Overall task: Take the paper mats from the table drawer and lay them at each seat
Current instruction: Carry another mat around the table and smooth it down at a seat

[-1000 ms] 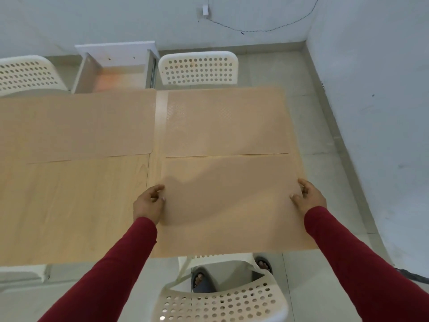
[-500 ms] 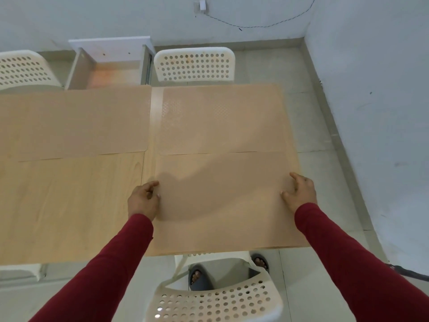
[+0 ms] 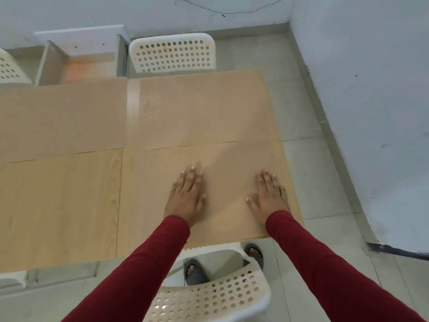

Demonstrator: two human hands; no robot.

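Note:
A tan paper mat lies flat on the near right part of the wooden table. My left hand rests palm down on the mat's middle, fingers spread. My right hand lies flat on its right part, also holding nothing. A second mat covers the far right seat's place, edge to edge with the near one. A third mat lies at the far left. The white table drawer stands pulled out at the far side, its inside bare.
A white perforated chair stands beyond the far right mat, another at the far left. A third chair is right below me, by my sandalled feet. The wall closes the right side.
Both hands left the near mat's side edges and moved inward; they now lie flat on top of it. The camera view tilted slightly down.

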